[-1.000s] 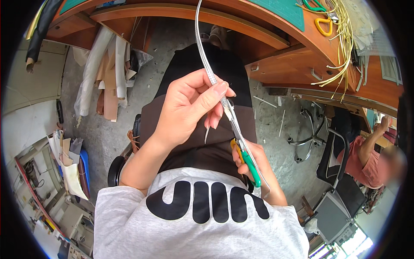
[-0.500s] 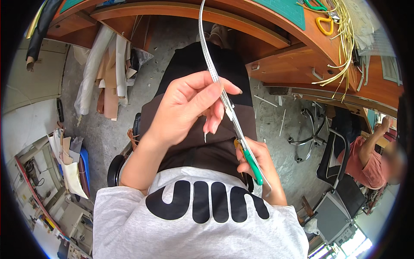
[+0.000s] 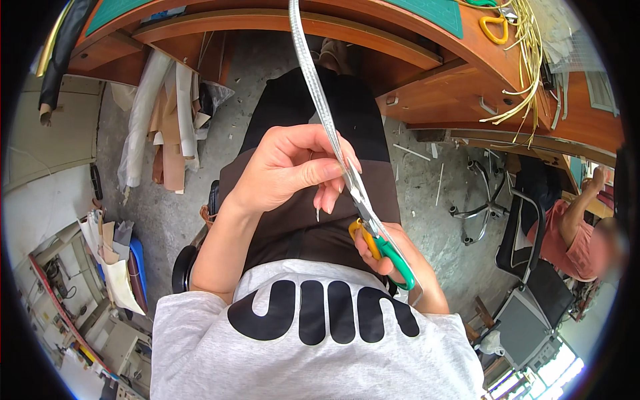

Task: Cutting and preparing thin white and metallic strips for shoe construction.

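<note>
A long, narrow silver-grey braided-looking strip runs down from the desk edge across my lap. My left hand pinches it between thumb and fingers, the other fingers curled below. A thin pale end pokes out under those fingers. My right hand grips scissors with one green and one yellow handle. Their blades point up along the strip, just below my left fingertips, and are slightly apart. Whether the blades touch the strip I cannot tell. The strip's lower part passes over the scissors toward my right wrist.
A wooden desk with a green cutting mat stands ahead. Yellow-handled scissors and a bundle of yellow cords lie at its right. Rolled sheets lean at left. Another person sits at right.
The scissors' handles have spread apart, with the yellow one now showing more. The upper strip has shifted left and turned its broad face up. My left hand still pinches it.
</note>
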